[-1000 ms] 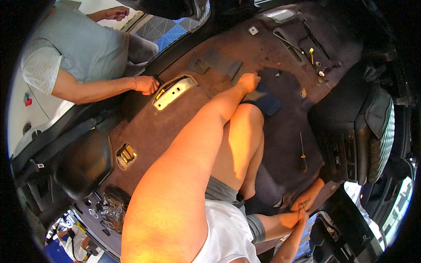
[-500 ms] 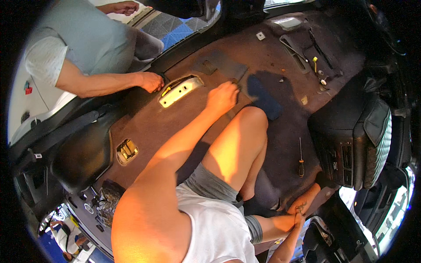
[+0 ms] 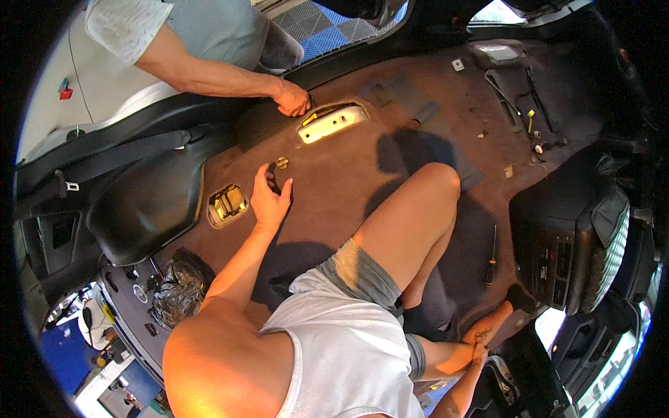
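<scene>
My left hand [image 3: 270, 197] is over the brown carpet [image 3: 313, 202], thumb and fingers apart, holding nothing that I can see. Just beyond its fingertips is a small round brass-coloured spot [image 3: 282, 162] in the carpet. To its left, a cut-out [image 3: 228, 205] shows yellowish metal parts. Farther off, a pale metal bracket [image 3: 333, 125] sits in a longer opening. My right hand [image 3: 479, 354] rests against my lower leg [image 3: 491, 326] at the lower right; its fingers are too small to make out.
A co-worker's hand [image 3: 293, 99] presses at the carpet's far edge. A screwdriver [image 3: 492, 258] lies on the right, beside a black console [image 3: 550, 237]. Crumpled clear plastic [image 3: 181, 289] is at lower left. Loose wiring with a yellow connector [image 3: 531, 118] comes from the carpet.
My left hand has moved left and nearer across the carpet, from a closed shape by the dark flap to spread fingers. The whole view has shifted. The co-worker's hand stays near the bracket.
</scene>
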`<state>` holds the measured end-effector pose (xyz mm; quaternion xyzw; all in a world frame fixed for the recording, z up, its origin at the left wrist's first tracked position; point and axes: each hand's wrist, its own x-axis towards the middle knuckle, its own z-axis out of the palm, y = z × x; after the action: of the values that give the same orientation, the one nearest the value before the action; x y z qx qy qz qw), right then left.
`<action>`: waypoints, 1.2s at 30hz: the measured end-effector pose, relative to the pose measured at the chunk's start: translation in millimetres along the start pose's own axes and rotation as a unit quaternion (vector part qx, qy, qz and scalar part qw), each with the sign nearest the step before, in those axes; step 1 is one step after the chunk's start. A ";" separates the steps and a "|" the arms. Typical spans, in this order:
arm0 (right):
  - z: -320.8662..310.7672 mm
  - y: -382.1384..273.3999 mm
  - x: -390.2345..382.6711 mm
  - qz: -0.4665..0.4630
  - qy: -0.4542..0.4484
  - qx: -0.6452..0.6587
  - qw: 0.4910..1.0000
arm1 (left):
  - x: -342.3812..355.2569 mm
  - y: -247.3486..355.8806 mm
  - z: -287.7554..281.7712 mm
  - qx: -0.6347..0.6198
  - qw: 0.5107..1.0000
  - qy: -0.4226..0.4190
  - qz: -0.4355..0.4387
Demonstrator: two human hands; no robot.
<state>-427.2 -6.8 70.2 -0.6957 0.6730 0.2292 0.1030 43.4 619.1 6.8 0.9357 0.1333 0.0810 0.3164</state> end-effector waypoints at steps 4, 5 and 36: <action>3.8 6.5 1.9 0.000 -0.002 0.007 1.000 | -7.9 -7.3 5.4 0.043 0.995 0.014 0.087; 5.2 8.0 2.3 0.001 -0.001 0.010 1.000 | -6.8 -9.1 6.3 0.063 0.990 0.030 0.124; 12.6 -3.8 -2.0 0.039 -0.014 0.031 0.999 | 1.4 132.9 162.3 0.145 0.813 -0.302 0.476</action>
<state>-425.7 0.9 59.5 -0.6622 0.7046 0.2221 0.1252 109.4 425.3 -39.3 0.8945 -0.4210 -0.0858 0.1236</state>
